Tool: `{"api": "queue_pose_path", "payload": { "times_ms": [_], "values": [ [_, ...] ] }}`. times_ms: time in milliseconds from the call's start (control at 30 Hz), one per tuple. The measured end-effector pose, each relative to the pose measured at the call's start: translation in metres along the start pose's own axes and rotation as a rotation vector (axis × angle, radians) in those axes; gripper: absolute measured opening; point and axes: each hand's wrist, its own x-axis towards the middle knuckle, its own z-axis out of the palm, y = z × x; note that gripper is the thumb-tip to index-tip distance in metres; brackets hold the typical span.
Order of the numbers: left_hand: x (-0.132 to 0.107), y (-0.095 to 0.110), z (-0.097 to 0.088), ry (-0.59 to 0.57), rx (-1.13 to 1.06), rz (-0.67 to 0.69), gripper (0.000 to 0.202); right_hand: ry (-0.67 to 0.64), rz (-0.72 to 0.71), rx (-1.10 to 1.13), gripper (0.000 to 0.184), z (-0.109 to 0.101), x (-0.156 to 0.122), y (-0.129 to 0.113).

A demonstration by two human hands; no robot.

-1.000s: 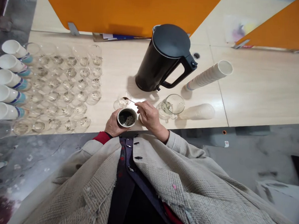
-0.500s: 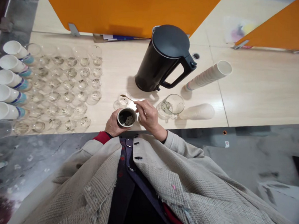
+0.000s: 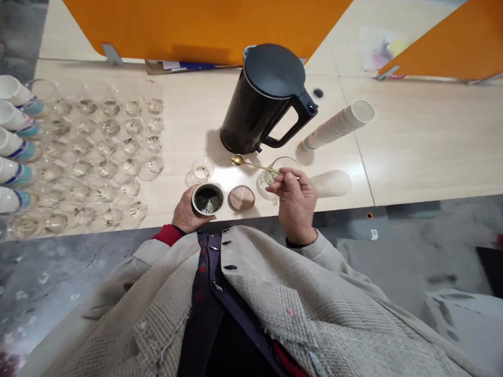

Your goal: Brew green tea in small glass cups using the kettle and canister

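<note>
My left hand (image 3: 186, 212) is shut around a small pale-rimmed cup (image 3: 207, 199) filled with dark, wet-looking leaves. My right hand (image 3: 295, 199) pinches the long handle of a gold spoon (image 3: 237, 160), whose bowl points left towards the black electric kettle (image 3: 260, 99). Under my right fingers stands a glass jug (image 3: 276, 176), partly hidden by the hand. A round wooden lid (image 3: 241, 198) lies between my hands. A small glass (image 3: 202, 169) with a little pale liquid stands just beyond the cup.
Several rows of small glasses (image 3: 97, 152) with leaves in them cover the table's left part, with white blue-banded cups (image 3: 5, 142) lying beyond. A stack of paper cups (image 3: 339, 124) and a stack of clear cups (image 3: 331, 183) lie to the right. Orange partitions (image 3: 193, 16) stand behind.
My right hand has moved right over the glass jug, taking the spoon away from the small glass. The wooden lid now shows. The left hand and cup stay nearly still.
</note>
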Motion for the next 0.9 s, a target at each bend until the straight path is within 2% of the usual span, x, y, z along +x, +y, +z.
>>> {"api": "queue_pose_path", "payload": {
  "times_ms": [133,267,433,633,767,900],
  "values": [
    [0.001,-0.001,0.000,0.018,-0.026,0.005,0.109,0.200,-0.044,-0.042,0.029,-0.036,0.000,-0.008],
    [0.002,-0.001,0.000,0.028,-0.015,-0.011,0.111,0.315,-0.054,-0.075,0.035,-0.054,0.004,0.005],
    [0.003,0.001,-0.001,0.037,-0.032,-0.005,0.110,0.339,-0.048,-0.089,0.038,-0.060,0.013,0.026],
    [0.003,0.001,-0.002,-0.005,0.003,-0.091,0.113,0.363,-0.075,-0.090,0.040,-0.065,0.007,0.020],
    [0.002,-0.001,0.000,0.032,-0.014,-0.044,0.109,0.377,-0.064,-0.121,0.043,-0.070,-0.001,0.019],
    [0.004,0.000,0.000,0.035,-0.026,-0.023,0.107,0.364,-0.017,-0.142,0.043,-0.072,0.002,0.031]
  ]
}}
